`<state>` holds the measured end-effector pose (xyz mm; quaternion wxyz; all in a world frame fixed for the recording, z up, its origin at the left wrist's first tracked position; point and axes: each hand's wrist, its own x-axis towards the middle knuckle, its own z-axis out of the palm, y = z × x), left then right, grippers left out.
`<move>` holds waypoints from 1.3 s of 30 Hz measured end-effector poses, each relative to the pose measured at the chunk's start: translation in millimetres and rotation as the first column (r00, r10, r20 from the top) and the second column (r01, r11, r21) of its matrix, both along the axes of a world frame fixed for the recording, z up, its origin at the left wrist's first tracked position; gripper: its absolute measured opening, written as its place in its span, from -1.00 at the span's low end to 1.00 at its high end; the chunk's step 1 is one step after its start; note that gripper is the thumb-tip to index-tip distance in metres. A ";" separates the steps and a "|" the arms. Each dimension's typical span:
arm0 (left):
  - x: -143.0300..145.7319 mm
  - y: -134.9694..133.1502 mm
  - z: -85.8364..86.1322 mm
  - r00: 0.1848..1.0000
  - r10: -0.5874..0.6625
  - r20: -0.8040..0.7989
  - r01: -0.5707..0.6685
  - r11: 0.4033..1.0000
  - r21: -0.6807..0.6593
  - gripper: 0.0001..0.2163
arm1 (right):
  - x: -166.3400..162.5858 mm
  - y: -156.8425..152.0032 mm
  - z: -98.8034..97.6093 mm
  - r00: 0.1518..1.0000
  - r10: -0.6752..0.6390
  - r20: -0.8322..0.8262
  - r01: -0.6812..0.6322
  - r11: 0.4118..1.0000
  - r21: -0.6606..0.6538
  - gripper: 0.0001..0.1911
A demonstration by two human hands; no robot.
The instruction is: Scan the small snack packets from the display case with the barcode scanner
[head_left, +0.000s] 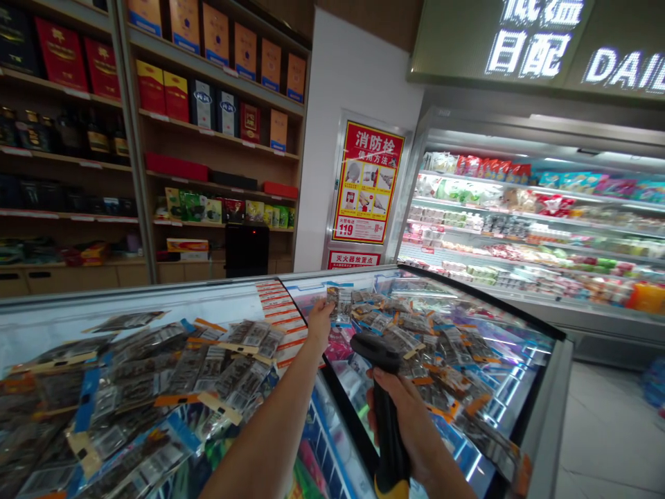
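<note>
My left hand (321, 317) reaches forward over the glass-topped freezer, its fingers closed on the edge of a small clear packet (341, 305) with a printed label. In my right hand (415, 419) is a black barcode scanner (375, 351) with a yellow base, held by its handle, its head pointing toward the far left. Loose packets with blue and orange edges (405, 336) lie heaped on the glass beyond the scanner. On the left side a larger heap of similar packets (171, 367) covers the other lid.
The chest freezer's dark frame (358, 430) runs between the lids, with orange-and-white price strips (283, 315) beside it. Behind stand wooden shelves of boxes (223, 132), a red fire-hydrant poster (368, 184) and a lit refrigerated display (519, 222). Tiled floor (597, 423) shows at right.
</note>
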<state>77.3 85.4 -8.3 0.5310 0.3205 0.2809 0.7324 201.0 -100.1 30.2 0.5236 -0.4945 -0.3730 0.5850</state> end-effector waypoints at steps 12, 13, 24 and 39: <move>1.1 -3.2 2.0 1.000 0.024 -0.014 -0.024 1.000 0.006 -0.72 | 5.3 0.1 0.0 0.998 0.050 -0.038 -0.050 0.999 -0.004 -0.66; 1.1 -3.4 1.9 0.999 0.029 -0.023 -0.029 1.000 0.012 -0.73 | 5.7 0.5 -0.5 0.998 0.052 -0.043 -0.053 0.999 -0.010 -0.66; 1.6 -4.6 1.7 1.000 0.018 -0.017 -0.018 1.000 0.008 -0.71 | 1.9 3.5 -1.4 1.000 0.001 0.010 -0.002 0.999 0.032 -0.65; -0.4 -5.9 3.0 0.999 0.024 -0.025 -0.024 1.000 0.016 -0.72 | -1.5 -4.0 3.1 1.000 0.021 0.012 -0.021 1.000 -0.022 -0.62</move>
